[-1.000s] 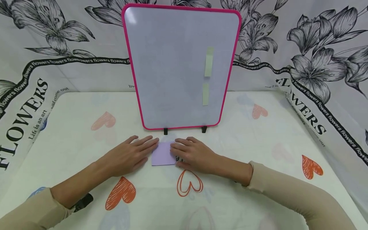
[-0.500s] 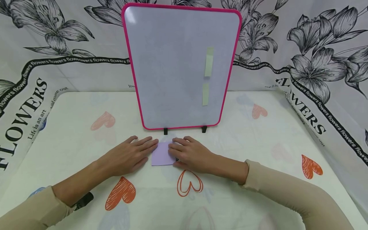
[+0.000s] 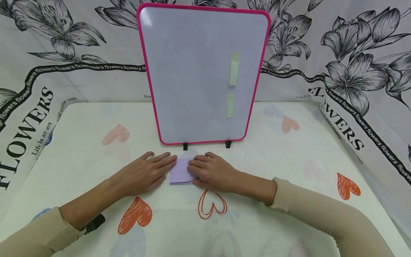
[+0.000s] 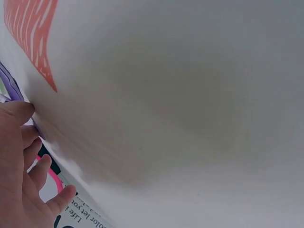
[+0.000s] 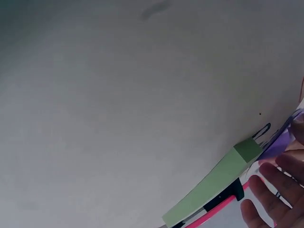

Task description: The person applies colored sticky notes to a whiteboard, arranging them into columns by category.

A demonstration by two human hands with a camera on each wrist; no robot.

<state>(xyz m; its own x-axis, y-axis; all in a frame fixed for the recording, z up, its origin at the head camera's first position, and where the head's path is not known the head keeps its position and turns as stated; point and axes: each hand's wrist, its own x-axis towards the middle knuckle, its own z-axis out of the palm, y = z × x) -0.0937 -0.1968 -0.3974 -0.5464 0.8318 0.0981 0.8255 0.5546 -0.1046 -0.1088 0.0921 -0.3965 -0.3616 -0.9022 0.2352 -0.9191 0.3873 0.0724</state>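
Note:
A purple paper (image 3: 180, 173) lies on the table in front of the whiteboard, between the two hands. Its near edge shows doubled layers. My left hand (image 3: 148, 175) rests at its left side with fairly straight fingers, fingertips right at the edge. My right hand (image 3: 213, 173) holds the right side, fingers bent over the top and thumb at the near edge. Black marks peek out under the right fingers, mostly hidden. In the left wrist view, a sliver of purple paper (image 4: 12, 80) shows beside the thumb; in the right wrist view, purple paper (image 5: 280, 142) shows near the right thumb.
The pink-rimmed whiteboard (image 3: 196, 78) stands on black feet just behind the paper. Green strips (image 3: 233, 69) stick to its right part. A white cloth with heart prints (image 3: 135, 216) covers the table, and a flower-printed curtain (image 3: 353, 64) hangs behind.
My right hand slid slightly left over the purple paper, covering more of the black marks. The near edge now shows a second layer. My left hand stayed in place.

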